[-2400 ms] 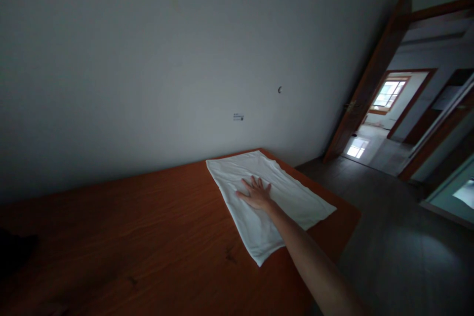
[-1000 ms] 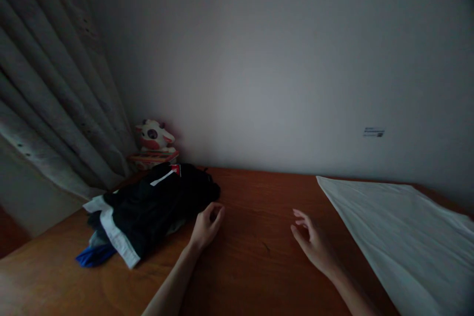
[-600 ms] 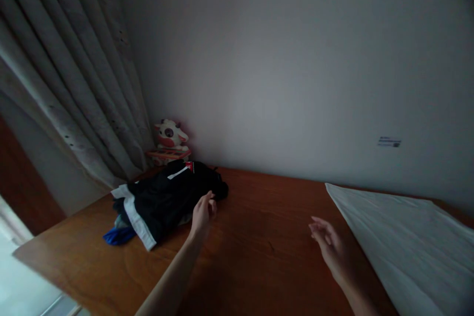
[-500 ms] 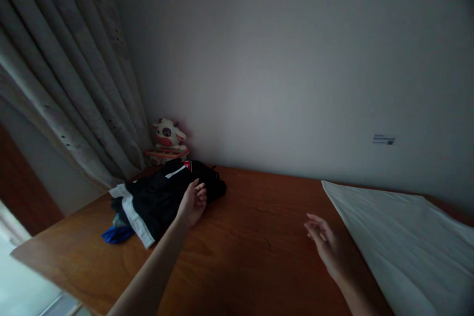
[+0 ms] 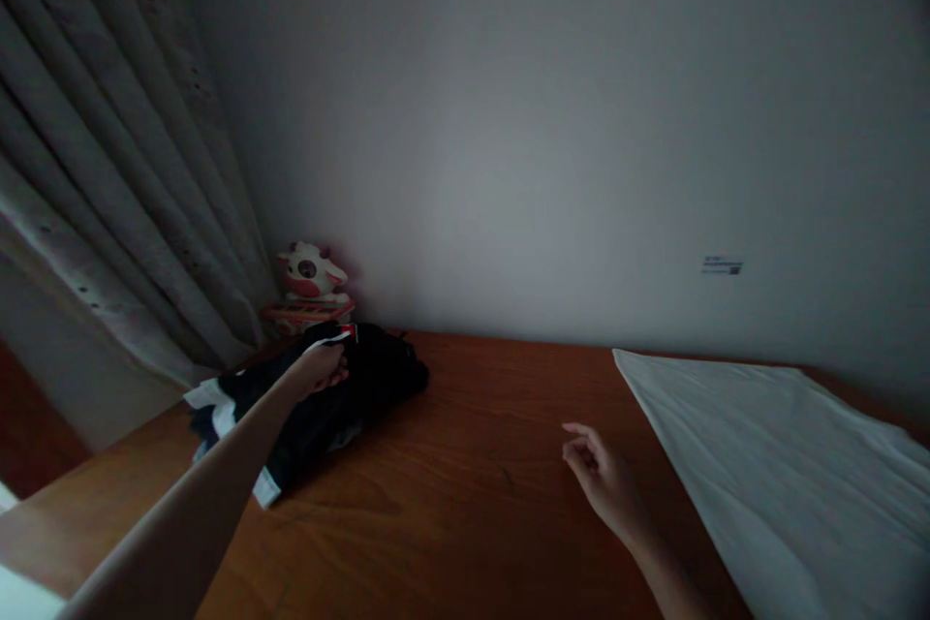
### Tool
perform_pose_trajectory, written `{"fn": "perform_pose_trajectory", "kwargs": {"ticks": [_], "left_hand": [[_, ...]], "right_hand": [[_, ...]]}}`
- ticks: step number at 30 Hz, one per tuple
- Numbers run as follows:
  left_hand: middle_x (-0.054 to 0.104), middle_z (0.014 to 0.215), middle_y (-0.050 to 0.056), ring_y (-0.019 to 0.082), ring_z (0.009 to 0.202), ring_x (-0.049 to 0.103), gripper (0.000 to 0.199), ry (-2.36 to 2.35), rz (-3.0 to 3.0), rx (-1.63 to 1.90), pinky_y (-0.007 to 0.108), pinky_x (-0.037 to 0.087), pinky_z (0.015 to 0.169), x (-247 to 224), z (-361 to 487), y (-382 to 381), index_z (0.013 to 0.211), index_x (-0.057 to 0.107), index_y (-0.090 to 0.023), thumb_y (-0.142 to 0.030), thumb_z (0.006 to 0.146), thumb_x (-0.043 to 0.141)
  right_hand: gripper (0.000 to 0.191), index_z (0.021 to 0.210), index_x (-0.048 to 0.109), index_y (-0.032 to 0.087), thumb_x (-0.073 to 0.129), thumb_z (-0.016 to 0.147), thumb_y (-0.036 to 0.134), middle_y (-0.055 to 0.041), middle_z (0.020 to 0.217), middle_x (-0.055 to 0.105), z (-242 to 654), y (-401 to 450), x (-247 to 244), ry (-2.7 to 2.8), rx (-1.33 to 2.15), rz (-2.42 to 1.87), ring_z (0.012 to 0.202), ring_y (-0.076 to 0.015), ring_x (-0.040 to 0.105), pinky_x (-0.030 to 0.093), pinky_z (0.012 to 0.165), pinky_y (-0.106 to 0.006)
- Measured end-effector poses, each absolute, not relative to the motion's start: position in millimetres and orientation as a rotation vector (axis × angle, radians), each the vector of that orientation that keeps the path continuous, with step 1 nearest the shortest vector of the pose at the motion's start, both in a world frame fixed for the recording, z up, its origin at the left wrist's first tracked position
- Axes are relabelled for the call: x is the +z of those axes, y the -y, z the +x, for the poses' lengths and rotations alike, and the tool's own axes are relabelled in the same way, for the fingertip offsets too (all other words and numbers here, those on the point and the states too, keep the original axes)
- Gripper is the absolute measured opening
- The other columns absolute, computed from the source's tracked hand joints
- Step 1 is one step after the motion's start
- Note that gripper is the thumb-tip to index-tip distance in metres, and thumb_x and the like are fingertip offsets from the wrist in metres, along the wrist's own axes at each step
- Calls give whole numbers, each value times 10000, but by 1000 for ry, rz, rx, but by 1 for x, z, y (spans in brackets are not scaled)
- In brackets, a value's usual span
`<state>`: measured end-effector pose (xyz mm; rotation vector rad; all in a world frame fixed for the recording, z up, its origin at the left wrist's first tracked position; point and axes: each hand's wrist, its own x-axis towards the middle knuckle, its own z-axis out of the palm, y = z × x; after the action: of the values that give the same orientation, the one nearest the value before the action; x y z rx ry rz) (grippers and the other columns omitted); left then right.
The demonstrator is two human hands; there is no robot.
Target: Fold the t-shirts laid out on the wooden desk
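Observation:
A crumpled black garment (image 5: pixel 378 383) with white trim and a small red patch lies in a pile at the left of the wooden table. My left hand (image 5: pixel 320 370) reaches onto the top of it, fingers closed on the fabric near a white stripe. Part of the pile is hidden behind my left forearm. To the right, my right hand (image 5: pixel 597 477) hovers over the bare wood with nothing in it. Its fingers are loosely curled, and thumb and forefinger are apart. The nearest thing to it is a white cloth (image 5: pixel 785 465) spread at the right.
Behind the garment, a cow-shaped toy (image 5: pixel 312 273) with a keyboard stands near the wall. A patterned curtain (image 5: pixel 131 155) hangs at the left. The wooden table (image 5: pixel 465 504) meets a plain wall (image 5: pixel 509 136) bearing a small label (image 5: pixel 722 265).
My left hand has moved left and closed on the black garment. The garment's near edge has shifted, covering most of the blue cloth under it. My right hand has moved slightly left in view.

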<state>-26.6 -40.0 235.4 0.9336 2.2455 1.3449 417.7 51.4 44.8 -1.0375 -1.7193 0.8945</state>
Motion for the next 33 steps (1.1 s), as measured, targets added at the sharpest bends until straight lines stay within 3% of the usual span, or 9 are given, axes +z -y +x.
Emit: {"fn": "perform_pose_trajectory", "kwargs": {"ticks": [4,7,10,17,23,26,29,31,33], "left_hand": [[666,1168,78,215,1005,660,326,-2372,1286,1194,439,568,866,250,-6,26,1166,630,-169,-389,926,645],[696,933,87,283,1095,623,254,-2357,1636,1177,513,456,1025,264,30,19,863,677,-150,-362,951,568],[689,870,105,315,1205,546,436,-2241,1930,1195,466,341,1134,272,83,16,666,662,-189,-398,974,434],[699,1011,50,192,936,643,506,-1276,2226,742,307,495,895,260,183,31,936,761,-224,-481,1016,333],[748,1042,53,191,937,680,303,-1182,2193,800,304,521,843,200,198,40,1048,717,-224,-398,993,474],[722,1116,70,212,1044,654,168,-1412,2404,950,352,504,932,171,190,41,1044,685,-234,-311,932,585],[635,1339,124,320,1251,560,503,-1835,2515,980,505,432,1053,149,173,40,1244,613,-249,-398,785,754],[661,1307,150,369,1216,585,635,-2048,2438,774,554,425,1038,138,160,37,1275,609,-238,-481,718,793],[747,1109,123,336,1050,670,379,-2086,2362,568,496,478,949,128,152,35,1115,690,-234,-421,788,732]], "right_hand": [[422,1099,629,222,535,871,564,-36,779,696,416,-50,48,1735,900,-1049,684,-216,661,504,615,-331],[440,1103,622,217,529,876,583,-39,779,688,414,-50,49,1732,920,-1043,688,-214,658,512,618,-333],[502,1183,583,208,553,881,608,-47,828,682,413,-49,51,1679,922,-1019,700,-205,654,530,639,-336],[956,1528,276,274,761,756,561,-150,1347,573,412,-34,53,1730,848,-843,1103,-291,634,575,837,-430],[510,1236,588,263,687,840,570,-61,1001,689,400,-23,54,1892,844,-899,856,-218,664,568,757,-360],[564,1358,508,254,629,895,553,-50,983,701,396,-25,56,1846,917,-877,719,-171,648,554,668,-312],[727,1494,369,223,641,891,523,-28,884,707,394,-29,56,1775,912,-919,611,-157,620,540,597,-295],[675,1452,443,231,668,868,482,-43,938,724,394,-31,55,1786,866,-943,630,-161,637,555,620,-308],[525,1327,570,247,686,847,426,-61,1035,738,394,-31,54,1835,840,-940,737,-187,683,578,701,-337]]}}
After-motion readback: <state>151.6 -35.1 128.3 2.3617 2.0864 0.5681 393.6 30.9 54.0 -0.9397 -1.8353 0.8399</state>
